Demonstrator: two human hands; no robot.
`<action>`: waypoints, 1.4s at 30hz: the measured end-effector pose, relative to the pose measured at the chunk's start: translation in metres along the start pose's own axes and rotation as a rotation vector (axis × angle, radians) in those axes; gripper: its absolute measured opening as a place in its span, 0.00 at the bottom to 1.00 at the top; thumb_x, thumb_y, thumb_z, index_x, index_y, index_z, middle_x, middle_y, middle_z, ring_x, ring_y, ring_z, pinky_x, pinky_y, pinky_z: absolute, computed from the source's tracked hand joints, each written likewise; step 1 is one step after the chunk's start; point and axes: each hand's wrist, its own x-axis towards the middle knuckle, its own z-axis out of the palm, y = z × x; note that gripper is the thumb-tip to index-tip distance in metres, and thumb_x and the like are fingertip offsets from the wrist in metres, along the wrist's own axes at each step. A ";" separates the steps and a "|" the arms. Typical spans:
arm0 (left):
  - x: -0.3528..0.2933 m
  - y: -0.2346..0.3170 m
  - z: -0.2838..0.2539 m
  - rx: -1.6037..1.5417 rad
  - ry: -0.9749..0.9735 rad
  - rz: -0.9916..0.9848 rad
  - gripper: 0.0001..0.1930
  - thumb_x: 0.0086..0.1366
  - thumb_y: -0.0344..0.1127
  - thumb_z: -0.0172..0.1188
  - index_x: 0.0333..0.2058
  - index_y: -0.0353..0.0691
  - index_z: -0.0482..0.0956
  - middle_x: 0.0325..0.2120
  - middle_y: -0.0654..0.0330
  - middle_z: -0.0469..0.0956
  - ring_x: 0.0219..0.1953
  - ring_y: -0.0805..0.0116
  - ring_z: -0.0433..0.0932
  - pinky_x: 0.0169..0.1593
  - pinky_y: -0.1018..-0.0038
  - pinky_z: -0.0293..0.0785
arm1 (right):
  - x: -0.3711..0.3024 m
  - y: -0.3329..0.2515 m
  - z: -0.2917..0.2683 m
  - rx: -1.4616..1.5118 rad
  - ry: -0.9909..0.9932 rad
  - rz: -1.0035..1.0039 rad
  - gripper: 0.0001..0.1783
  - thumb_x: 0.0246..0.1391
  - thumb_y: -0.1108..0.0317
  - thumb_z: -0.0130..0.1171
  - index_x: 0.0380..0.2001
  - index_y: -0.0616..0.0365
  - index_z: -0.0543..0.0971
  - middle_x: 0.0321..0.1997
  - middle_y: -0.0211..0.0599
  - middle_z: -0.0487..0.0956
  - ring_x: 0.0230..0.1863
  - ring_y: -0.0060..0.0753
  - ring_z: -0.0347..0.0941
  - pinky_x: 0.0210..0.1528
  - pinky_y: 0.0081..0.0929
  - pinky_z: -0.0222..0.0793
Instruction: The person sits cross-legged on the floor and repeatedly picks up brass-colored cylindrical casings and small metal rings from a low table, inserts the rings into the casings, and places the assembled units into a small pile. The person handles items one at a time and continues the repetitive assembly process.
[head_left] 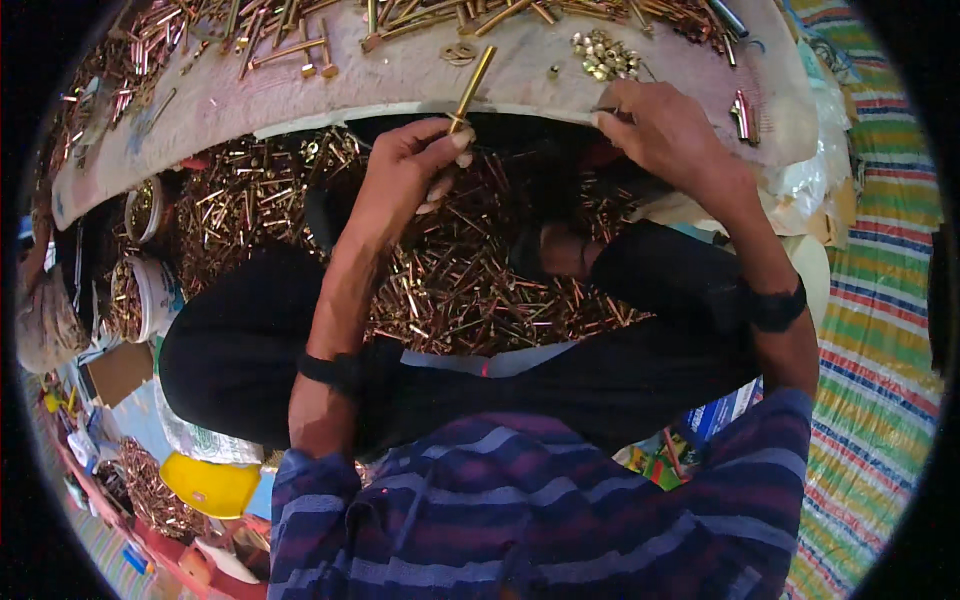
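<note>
My left hand pinches a long gold-coloured bolt by its lower end, over the near edge of the pale work surface. The bolt tilts up and to the right, and a ring like a washer sits around it just above my fingertips. My right hand is at the same edge, its thumb and fingers drawn together; whatever they hold is too small or hidden to name. Just beyond it lies a small heap of shiny nuts. A few flat washers rest left of the bolt's tip.
Gold-coloured bolts lie along the far side of the work surface. Below, a large heap of bolts spreads between my legs. White buckets of hardware stand at left, near a yellow scoop-like piece. A striped mat covers the right.
</note>
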 end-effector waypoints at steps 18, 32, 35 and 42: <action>-0.009 0.011 -0.008 -0.094 0.011 0.042 0.11 0.69 0.36 0.63 0.41 0.34 0.82 0.26 0.64 0.79 0.15 0.83 0.63 0.17 0.81 0.52 | 0.011 -0.086 0.243 0.094 -0.693 -0.207 0.12 0.51 0.65 0.62 0.38 0.58 0.82 0.39 0.51 0.82 0.43 0.59 0.79 0.43 0.51 0.76; -0.008 0.014 -0.007 -0.048 0.049 -0.045 0.09 0.71 0.37 0.60 0.39 0.36 0.80 0.23 0.67 0.76 0.16 0.83 0.63 0.18 0.81 0.53 | -0.009 -0.091 0.280 -0.003 -0.614 -0.230 0.13 0.49 0.62 0.63 0.36 0.60 0.83 0.38 0.52 0.82 0.43 0.58 0.80 0.42 0.51 0.76; -0.008 0.013 -0.007 -0.040 0.010 0.005 0.09 0.71 0.37 0.60 0.37 0.37 0.79 0.23 0.67 0.75 0.15 0.83 0.62 0.18 0.81 0.52 | -0.008 -0.092 0.267 -0.003 -0.621 -0.245 0.14 0.49 0.62 0.63 0.35 0.60 0.83 0.38 0.52 0.83 0.43 0.58 0.80 0.42 0.51 0.76; -0.012 0.019 -0.011 -0.033 0.077 0.044 0.10 0.71 0.38 0.61 0.33 0.37 0.79 0.20 0.69 0.72 0.14 0.83 0.60 0.17 0.80 0.51 | 0.003 -0.085 0.186 0.016 -0.636 -0.262 0.15 0.48 0.61 0.64 0.33 0.61 0.84 0.38 0.53 0.83 0.43 0.58 0.80 0.42 0.51 0.76</action>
